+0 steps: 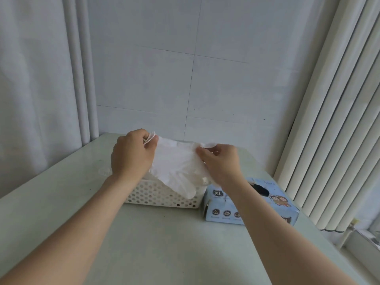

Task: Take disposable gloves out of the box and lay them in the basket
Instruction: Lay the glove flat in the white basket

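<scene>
A white disposable glove hangs spread between both hands, above a white perforated basket. My left hand pinches the glove's cuff at the upper left. My right hand pinches its other upper edge. The glove's fingers droop over the basket's front rim. A light blue glove box marked XL lies to the right of the basket, with a dark oval opening on top, partly hidden by my right forearm.
Basket and box stand on a pale green table set against a white wall. A grey curtain hangs at the left. White vertical blinds cover a window at the right, close to the table's right edge.
</scene>
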`<act>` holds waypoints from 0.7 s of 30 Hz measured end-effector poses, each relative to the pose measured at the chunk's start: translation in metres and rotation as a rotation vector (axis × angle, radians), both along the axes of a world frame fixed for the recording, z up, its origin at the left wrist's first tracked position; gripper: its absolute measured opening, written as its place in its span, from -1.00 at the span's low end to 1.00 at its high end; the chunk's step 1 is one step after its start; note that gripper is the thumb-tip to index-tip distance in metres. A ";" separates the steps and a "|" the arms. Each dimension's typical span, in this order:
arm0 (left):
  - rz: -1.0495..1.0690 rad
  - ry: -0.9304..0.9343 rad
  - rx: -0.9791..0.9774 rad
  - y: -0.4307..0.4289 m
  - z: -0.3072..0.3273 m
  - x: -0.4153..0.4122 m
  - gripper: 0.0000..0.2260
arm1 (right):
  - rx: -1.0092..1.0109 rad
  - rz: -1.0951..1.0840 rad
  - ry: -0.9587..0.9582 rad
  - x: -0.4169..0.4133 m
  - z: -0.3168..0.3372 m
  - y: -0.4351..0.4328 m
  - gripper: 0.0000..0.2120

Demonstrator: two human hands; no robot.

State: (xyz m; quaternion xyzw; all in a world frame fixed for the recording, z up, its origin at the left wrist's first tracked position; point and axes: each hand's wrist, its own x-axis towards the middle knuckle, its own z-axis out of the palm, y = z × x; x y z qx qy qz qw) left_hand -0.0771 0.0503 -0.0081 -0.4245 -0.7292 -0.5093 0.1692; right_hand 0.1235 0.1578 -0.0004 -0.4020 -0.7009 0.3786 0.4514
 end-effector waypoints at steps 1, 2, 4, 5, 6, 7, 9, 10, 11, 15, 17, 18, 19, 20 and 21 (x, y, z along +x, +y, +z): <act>0.045 0.011 -0.039 0.000 -0.004 -0.003 -0.64 | 0.024 -0.027 -0.049 -0.007 0.000 0.003 -0.83; 0.085 0.011 -0.069 -0.001 -0.007 -0.007 -0.67 | 0.056 -0.042 -0.099 -0.015 0.000 0.006 -0.84; 0.123 0.012 -0.092 -0.003 -0.011 -0.012 -0.73 | 0.125 -0.060 -0.203 -0.026 -0.001 0.008 -0.72; 0.126 0.007 -0.090 -0.004 -0.012 -0.017 -0.75 | 0.153 -0.067 -0.245 -0.032 -0.002 0.009 -0.65; 0.122 -0.008 -0.085 -0.004 -0.012 -0.019 -0.76 | 0.182 -0.079 -0.274 -0.036 -0.004 0.010 -0.61; 0.118 -0.019 -0.078 -0.005 -0.012 -0.023 -0.76 | 0.209 -0.085 -0.298 -0.040 -0.006 0.011 -0.60; 0.121 -0.032 -0.090 -0.004 -0.013 -0.028 -0.77 | 0.258 -0.101 -0.366 -0.042 -0.007 0.013 -0.61; 0.136 -0.032 -0.106 -0.004 -0.013 -0.031 -0.76 | 0.295 -0.114 -0.428 -0.043 -0.006 0.013 -0.64; 0.154 -0.024 -0.126 -0.003 -0.013 -0.033 -0.75 | 0.349 -0.138 -0.516 -0.043 -0.005 0.012 -0.68; 0.203 0.052 -0.240 -0.004 -0.010 -0.032 -0.87 | 0.527 -0.107 -0.626 -0.045 0.000 0.002 -0.65; 0.214 0.130 -0.290 -0.006 -0.008 -0.028 -0.71 | 0.543 0.052 -0.553 -0.046 0.003 -0.007 -0.68; 0.213 0.164 -0.289 -0.006 -0.008 -0.028 -0.65 | 0.526 0.141 -0.563 -0.045 0.003 -0.013 -0.65; 0.203 0.193 -0.268 -0.007 -0.008 -0.029 -0.63 | 0.495 0.226 -0.608 -0.046 0.004 -0.020 -0.56; 0.175 0.210 -0.241 -0.009 -0.007 -0.028 -0.67 | 0.458 0.288 -0.684 -0.045 0.004 -0.026 -0.45; 0.136 0.226 -0.205 -0.011 -0.007 -0.029 -0.75 | 0.431 0.329 -0.773 -0.045 0.004 -0.031 -0.37</act>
